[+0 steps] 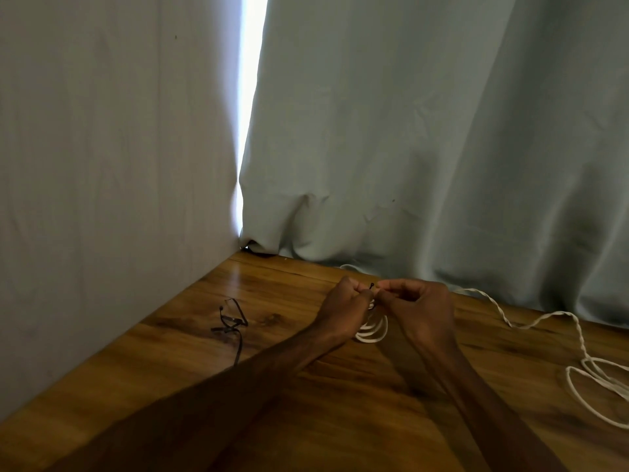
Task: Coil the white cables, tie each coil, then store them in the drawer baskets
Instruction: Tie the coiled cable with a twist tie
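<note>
Pinching black tie (371,285) over white coil (373,332)

The hands hide most of the white coil (372,330): I see only its lower loops between the left hand (343,308) and the right hand (418,308). Both pinch a tiny black tie (371,286), probably a twist tie. It is too small for me to tell how it wraps.

The loose white cable (579,335) runs off the right edge, its loops cut there. Another white bit (350,266) slips under the curtain (408,148) hem. The curtain mostly covers a dark thing (253,252) in the corner. The bottom edge cuts off both forearms and the bench (163,349).
</note>
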`<state>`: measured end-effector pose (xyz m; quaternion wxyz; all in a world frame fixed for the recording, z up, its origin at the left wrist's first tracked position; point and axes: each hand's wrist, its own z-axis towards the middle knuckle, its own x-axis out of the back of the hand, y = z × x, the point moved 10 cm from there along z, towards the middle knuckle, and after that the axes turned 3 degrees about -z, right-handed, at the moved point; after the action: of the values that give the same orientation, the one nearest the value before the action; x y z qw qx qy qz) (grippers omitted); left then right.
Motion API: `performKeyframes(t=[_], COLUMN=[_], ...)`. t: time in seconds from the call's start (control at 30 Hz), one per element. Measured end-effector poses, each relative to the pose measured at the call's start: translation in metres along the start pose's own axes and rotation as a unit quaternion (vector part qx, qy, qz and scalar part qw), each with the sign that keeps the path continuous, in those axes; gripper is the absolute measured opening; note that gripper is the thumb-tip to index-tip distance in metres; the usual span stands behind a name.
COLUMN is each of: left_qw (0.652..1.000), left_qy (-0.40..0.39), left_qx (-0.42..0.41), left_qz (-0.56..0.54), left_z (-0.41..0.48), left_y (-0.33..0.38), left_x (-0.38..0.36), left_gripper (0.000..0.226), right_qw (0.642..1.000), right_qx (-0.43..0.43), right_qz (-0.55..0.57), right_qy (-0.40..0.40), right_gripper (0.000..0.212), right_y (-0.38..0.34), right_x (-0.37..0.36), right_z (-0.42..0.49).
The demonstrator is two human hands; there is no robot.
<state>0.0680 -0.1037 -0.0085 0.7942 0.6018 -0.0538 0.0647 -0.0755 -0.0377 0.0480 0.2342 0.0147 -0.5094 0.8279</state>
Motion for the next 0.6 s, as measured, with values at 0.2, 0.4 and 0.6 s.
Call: performKeyframes(t=[0.2,0.4,0.6], left_qw=[0.999,1.000,0.999], left_qy=[-0.021,-0.029,-0.022], left_qx=[0.017,0.001,-0.024], left_qz=[-0.027,0.000,0.030], left_z=[-0.002,-0.005,-0.007], left_y=[-0.001,0.004,0.008], left_x=[-0.002,-0.005,-0.006], left_gripper=[0.015,0.018,0.014], right_qw=[0.984,0.968,0.969], right_qx=[-0.103,-0.152,-0.156], right_qz=[0.142,0.181,0.174], right_qy=[-0.026,-0.081,-0.083], right_gripper=[0.011,0.013,0.012], right_y=[0.012,0.023,0.028], right_x=[-0.003,-0.005,-0.002], right_z=[-0.006,-0.003,0.000])
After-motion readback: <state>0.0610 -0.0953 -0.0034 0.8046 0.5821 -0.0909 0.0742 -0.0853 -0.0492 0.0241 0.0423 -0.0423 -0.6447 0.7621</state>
